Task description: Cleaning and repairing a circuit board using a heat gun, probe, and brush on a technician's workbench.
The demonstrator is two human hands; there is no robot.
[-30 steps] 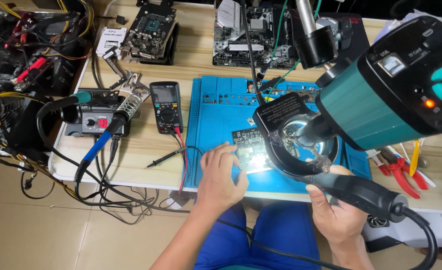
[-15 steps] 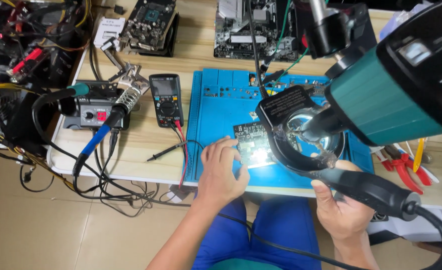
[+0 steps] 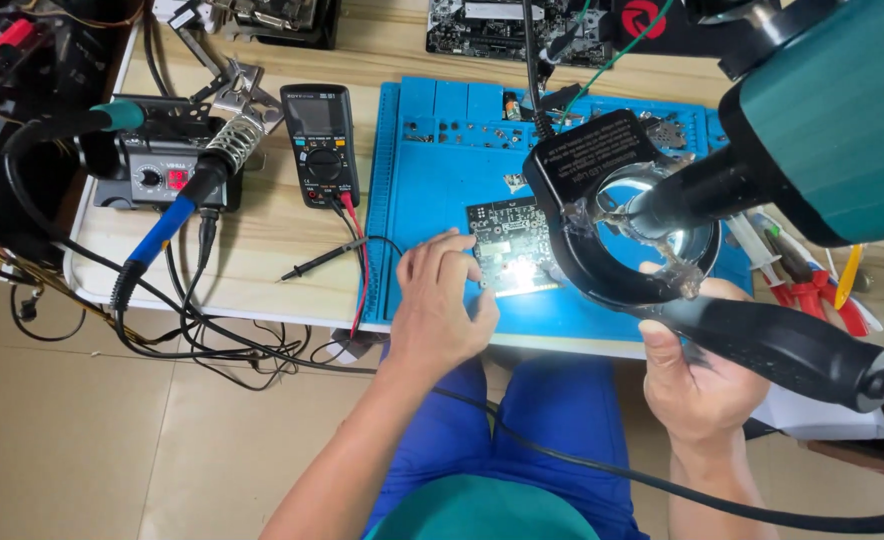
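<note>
Circuit board (image 3: 510, 245), small and dark, lies on the blue work mat (image 3: 432, 180) near its front edge, brightly lit under the ring magnifier lamp (image 3: 622, 215); the left hand (image 3: 440, 305) rests at the board's 9 o'clock, fingers pressed together, tips touching its left edge; the right hand (image 3: 697, 375), at the board's 4 o'clock, wraps closed around the black hot-air handle (image 3: 777, 345); a multimeter (image 3: 320, 145) stands at the mat's 9 o'clock.

Black multimeter (image 3: 320, 145) lying left of blue silicone mat (image 3: 442, 170); soldering station (image 3: 152, 165) sitting further left; red-handled pliers (image 3: 812, 290) resting at right.
</note>
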